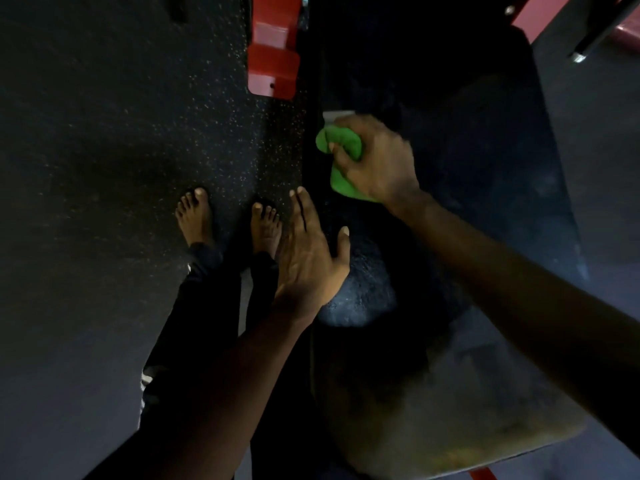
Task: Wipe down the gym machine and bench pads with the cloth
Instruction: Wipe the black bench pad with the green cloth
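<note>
Mid-wipe: R hand grips bunched green cloth on dark padded bench surface beneath it. L hand flat, fingers straight, at pad edge nearer the body. Next, prob.: sweep cloth across remaining pad.

I read this as a gym. Across the left of the frame I see black rubber flooring flecked with pale speckles. At top centre a red-painted steel bracket sits over it. Another red frame piece cuts the upper right corner, with a dark bar ending in a chromed tip beside it. The right of the frame is filled by a broad black bench pad, its surface scuffed and dull, with a red support showing at its lower edge.
</note>
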The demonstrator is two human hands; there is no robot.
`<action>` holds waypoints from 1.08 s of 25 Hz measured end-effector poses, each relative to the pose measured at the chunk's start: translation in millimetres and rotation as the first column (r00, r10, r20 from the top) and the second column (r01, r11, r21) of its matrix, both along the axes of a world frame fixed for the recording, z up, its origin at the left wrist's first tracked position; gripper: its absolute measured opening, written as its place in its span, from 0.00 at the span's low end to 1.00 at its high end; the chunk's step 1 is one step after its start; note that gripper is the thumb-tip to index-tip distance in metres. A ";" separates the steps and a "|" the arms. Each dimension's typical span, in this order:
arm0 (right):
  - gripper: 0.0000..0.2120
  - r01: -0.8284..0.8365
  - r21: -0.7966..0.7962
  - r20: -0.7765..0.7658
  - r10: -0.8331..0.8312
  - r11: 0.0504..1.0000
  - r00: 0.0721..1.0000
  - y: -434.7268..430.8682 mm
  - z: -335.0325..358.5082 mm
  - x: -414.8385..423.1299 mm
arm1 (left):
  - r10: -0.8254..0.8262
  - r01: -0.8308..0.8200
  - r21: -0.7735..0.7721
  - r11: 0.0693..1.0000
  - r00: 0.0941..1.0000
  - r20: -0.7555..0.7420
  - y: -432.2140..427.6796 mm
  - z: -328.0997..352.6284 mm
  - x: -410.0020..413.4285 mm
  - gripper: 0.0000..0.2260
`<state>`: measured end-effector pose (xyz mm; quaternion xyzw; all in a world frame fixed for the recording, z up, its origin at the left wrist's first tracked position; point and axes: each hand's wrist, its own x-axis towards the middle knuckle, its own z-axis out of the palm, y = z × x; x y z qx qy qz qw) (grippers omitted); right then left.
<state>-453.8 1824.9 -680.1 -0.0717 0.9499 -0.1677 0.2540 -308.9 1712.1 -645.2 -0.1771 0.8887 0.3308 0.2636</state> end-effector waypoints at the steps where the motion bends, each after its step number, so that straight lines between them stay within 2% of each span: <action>1: 0.19 0.005 0.013 -0.003 -0.005 1.000 1.000 -6.2 -10.7 -16.2 | 0.002 -0.002 -0.014 1.000 1.000 0.000 -1.1 1.3 -0.6 0.38; 4: 0.20 0.026 0.086 -0.033 -0.024 0.996 0.999 -21.0 -33.4 -53.1 | 0.005 -0.005 -0.013 1.000 1.000 -0.022 -0.8 2.8 -1.0 0.36; 8: 0.20 0.013 0.106 -0.011 -0.012 0.994 1.000 -31.9 -27.6 -60.9 | 0.096 -0.097 0.102 0.990 0.995 0.015 -2.4 -1.8 -1.9 0.36; 12: 0.19 -0.245 0.052 0.076 0.241 0.968 0.967 -41.1 6.6 -19.7 | 0.098 -0.099 0.176 0.979 0.995 0.018 -0.6 -7.4 1.3 0.37; 15: 0.18 -0.379 0.137 0.107 0.367 0.915 0.924 -58.7 11.3 -12.6 | 0.117 -0.120 0.184 0.976 0.993 0.029 -0.8 -10.2 2.9 0.37; 19: 0.20 -0.281 0.377 0.096 0.264 0.883 0.960 -88.2 -30.6 -81.1 | 0.120 -0.134 0.295 0.946 0.991 0.065 -4.5 -10.7 1.4 0.37; 21: 0.20 -0.292 0.453 0.107 0.273 0.842 0.956 -100.0 -41.4 -102.8 | 0.120 -0.138 0.335 0.932 0.990 0.075 -4.9 -12.3 1.7 0.37; 27: 0.21 -0.482 0.429 0.301 0.383 0.763 0.873 -99.2 -5.0 -57.7 | 0.177 -0.213 0.355 0.910 0.975 0.131 -3.6 -13.8 4.8 0.37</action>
